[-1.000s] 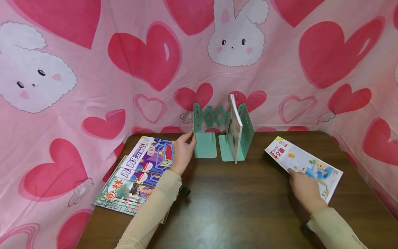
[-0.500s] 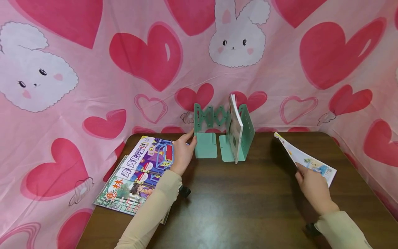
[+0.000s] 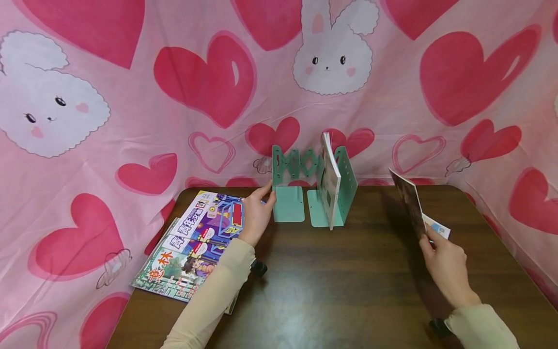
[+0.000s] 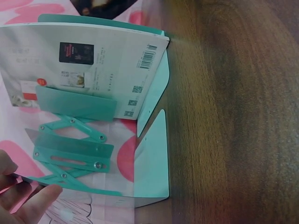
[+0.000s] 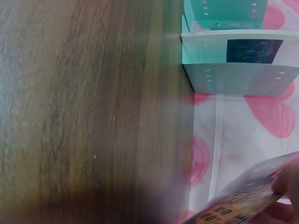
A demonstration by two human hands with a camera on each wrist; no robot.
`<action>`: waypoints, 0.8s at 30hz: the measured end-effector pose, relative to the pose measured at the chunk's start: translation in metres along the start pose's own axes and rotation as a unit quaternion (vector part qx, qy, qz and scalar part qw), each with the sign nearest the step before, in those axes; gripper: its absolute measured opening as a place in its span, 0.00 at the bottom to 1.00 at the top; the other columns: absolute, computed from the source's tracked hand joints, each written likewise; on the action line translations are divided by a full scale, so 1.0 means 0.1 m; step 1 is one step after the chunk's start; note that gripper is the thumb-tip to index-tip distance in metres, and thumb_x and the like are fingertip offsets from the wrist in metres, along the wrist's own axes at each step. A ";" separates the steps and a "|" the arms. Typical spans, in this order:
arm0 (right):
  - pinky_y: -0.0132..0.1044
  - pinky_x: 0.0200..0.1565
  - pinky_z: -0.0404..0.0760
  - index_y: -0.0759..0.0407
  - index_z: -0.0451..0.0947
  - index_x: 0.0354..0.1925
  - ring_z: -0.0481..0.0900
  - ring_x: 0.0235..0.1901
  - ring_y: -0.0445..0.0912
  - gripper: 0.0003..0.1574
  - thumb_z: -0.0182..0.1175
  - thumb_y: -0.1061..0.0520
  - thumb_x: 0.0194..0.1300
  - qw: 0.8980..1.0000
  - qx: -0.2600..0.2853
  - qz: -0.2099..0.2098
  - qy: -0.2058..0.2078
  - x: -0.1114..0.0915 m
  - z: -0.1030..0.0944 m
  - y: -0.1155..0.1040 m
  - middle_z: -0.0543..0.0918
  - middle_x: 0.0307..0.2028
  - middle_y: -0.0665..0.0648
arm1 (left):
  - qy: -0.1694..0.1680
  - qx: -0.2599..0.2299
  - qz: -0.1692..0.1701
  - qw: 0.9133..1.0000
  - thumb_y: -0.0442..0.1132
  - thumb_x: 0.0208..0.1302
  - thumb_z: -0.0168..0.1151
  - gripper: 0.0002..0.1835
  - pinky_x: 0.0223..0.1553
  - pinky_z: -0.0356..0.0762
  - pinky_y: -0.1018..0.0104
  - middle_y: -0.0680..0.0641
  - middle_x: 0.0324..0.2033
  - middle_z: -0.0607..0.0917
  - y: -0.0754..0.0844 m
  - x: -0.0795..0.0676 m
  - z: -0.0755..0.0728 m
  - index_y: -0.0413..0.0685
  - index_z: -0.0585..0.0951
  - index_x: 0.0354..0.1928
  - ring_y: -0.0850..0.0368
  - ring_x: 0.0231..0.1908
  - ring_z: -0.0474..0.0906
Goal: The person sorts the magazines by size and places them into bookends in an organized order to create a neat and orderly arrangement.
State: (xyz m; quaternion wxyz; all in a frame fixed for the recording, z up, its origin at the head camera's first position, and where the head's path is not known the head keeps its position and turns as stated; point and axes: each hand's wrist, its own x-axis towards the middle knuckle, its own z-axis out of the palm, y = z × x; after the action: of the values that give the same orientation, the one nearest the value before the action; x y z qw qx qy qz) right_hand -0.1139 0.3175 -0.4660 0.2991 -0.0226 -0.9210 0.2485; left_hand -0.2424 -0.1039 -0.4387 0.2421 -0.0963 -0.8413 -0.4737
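Note:
A green metal expandable bookend (image 3: 288, 204) with a crisscross back stands at the rear of the table. My left hand (image 3: 257, 215) pinches the upright plate at its left end; in the left wrist view the thumb and fingers (image 4: 39, 203) lie on either side of that plate's edge. One thin magazine (image 3: 330, 186) stands in the bookend, leaning against the right end plate. At the right, my right hand (image 3: 446, 264) grips another magazine (image 3: 409, 198), tilted steeply with its dark side facing left. The right wrist view catches only a corner of this magazine (image 5: 229, 210).
Several magazines (image 3: 192, 237) lie overlapping on the left side of the table, partly beneath the left forearm. The brown wooden table (image 3: 331, 286) backs onto a pink curtain (image 3: 375, 121) printed with hearts and rabbits.
The right hand has lifted its magazine from nearly flat to steeply tilted, turning the cover away and showing the dark back. The left hand and bookend have stayed put.

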 end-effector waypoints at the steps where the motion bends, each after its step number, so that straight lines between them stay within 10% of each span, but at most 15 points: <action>1: 0.62 0.24 0.70 0.62 0.85 0.44 0.79 0.20 0.61 0.11 0.58 0.65 0.66 1.000 0.004 0.000 0.010 0.00 0.00 -0.01 0.86 0.25 0.67 | 0.000 0.000 0.000 1.000 0.35 0.71 0.67 0.21 0.34 0.84 0.55 0.40 0.52 0.89 0.00 0.00 0.00 0.39 0.83 0.63 0.48 0.40 0.87; 9: 0.29 0.26 0.64 0.58 0.88 0.45 0.64 0.20 0.29 0.13 0.60 0.65 0.65 0.997 0.037 0.026 0.057 -0.02 -0.04 -0.07 0.82 0.21 0.54 | 0.000 -0.008 -0.001 1.000 0.35 0.71 0.67 0.21 0.42 0.87 0.50 0.40 0.52 0.89 -0.02 0.00 0.01 0.40 0.83 0.64 0.47 0.42 0.87; 24: 0.15 0.36 0.65 0.55 0.87 0.58 0.69 0.31 0.14 0.21 0.58 0.64 0.71 0.986 0.103 0.044 0.124 -0.09 -0.04 -0.20 0.70 0.36 0.08 | -0.012 -0.014 -0.021 1.000 0.37 0.72 0.66 0.22 0.45 0.87 0.49 0.41 0.55 0.88 -0.02 0.00 0.01 0.44 0.82 0.66 0.46 0.45 0.87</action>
State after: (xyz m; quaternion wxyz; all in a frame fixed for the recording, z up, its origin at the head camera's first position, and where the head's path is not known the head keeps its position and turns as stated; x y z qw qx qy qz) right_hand -0.1017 0.3002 -0.4589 0.4002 -0.0626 -0.8447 0.3499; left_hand -0.2438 -0.1042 -0.4405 0.2209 -0.0876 -0.8394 -0.4889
